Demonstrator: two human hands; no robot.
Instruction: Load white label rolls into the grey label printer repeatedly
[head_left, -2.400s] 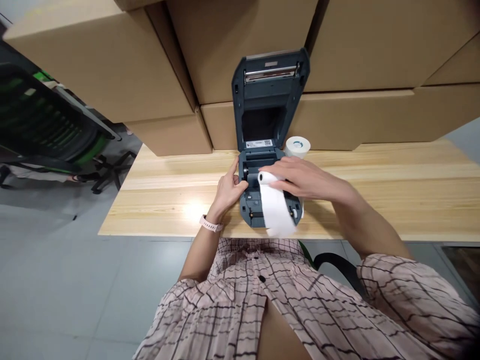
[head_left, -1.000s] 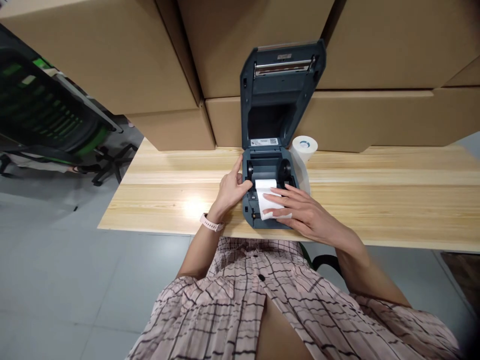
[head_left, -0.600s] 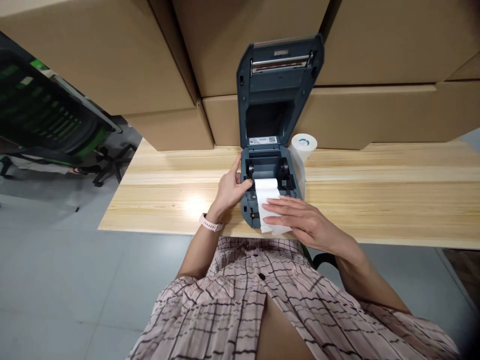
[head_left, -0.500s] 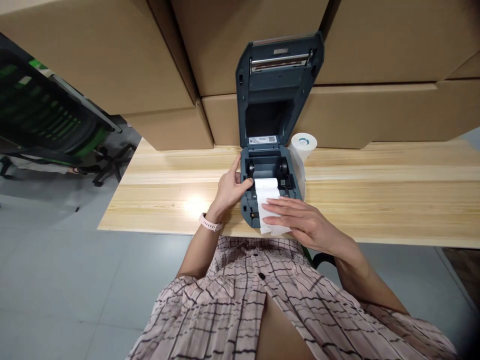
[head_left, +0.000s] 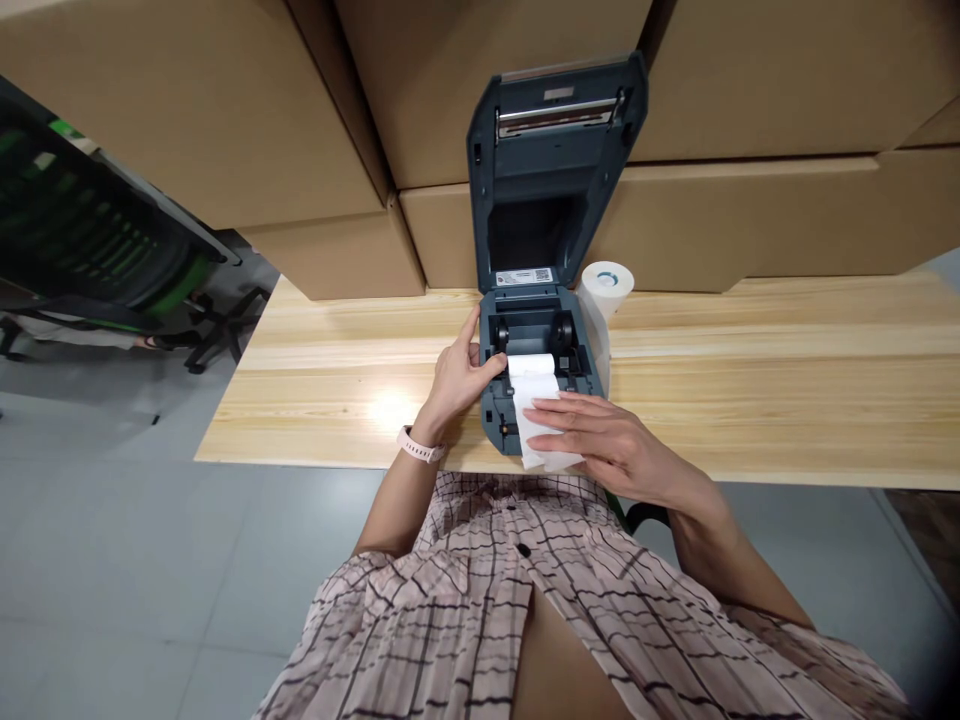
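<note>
A dark grey label printer (head_left: 491,400) stands at the table's front edge, its lid (head_left: 540,175) raised and leaning back. My left hand (head_left: 459,378) grips the printer's left side, with the thumb over the rim and the index finger stretched along the wall. White label paper (head_left: 531,385) lies over the front of the open bay and hangs past the printer's front edge. Across the paper's loose end rest the fingers of my right hand (head_left: 600,440), nearly straight; its thumb is hidden underneath. Behind the paper, two black roll holders (head_left: 562,332) show inside the bay.
Just right of the printer, a white paper roll (head_left: 606,282) stands with its strip trailing forward along the printer's side. Large cardboard boxes (head_left: 686,225) line the back of the wooden table (head_left: 772,390). At far left is an office chair (head_left: 97,230), with a person's foot (head_left: 169,340) near it.
The view has shifted very slightly. Both hands, the printer and the paper stay almost as they were.
</note>
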